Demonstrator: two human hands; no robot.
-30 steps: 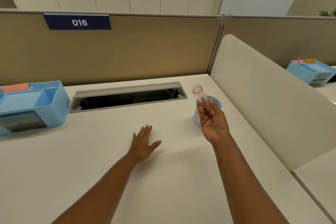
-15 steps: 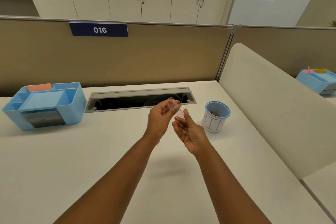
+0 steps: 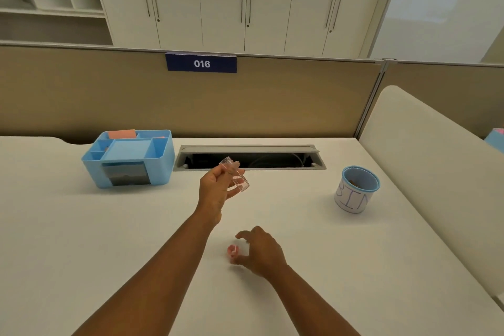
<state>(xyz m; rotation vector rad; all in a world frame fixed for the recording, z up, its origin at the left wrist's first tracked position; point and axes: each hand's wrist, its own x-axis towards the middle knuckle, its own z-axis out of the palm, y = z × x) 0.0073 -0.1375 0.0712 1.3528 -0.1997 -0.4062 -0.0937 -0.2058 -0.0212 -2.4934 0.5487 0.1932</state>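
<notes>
Clear plastic vial [image 3: 235,174] has passed from your right grip [image 3: 263,252] to your left grip [image 3: 215,191], which pinches it aloft at 12 o'clock, while the right, fingers spread, has dropped to the surface [image 3: 354,267] just beside the pink cap [image 3: 232,250] at 6 o'clock, so capping looks next.

Clear glossy tube [image 3: 234,175], probably plastic; matt white desk [image 3: 109,226]; smooth blue plastic organiser [image 3: 128,158].

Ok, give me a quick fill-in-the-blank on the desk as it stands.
1. The left hand holds the clear vial off the desk while the right hand reaches for a small ____ cap.
2. The cup is lettered ____.
3. The partition sign reads ____.
Missing: pink; BIN; 016.
</notes>
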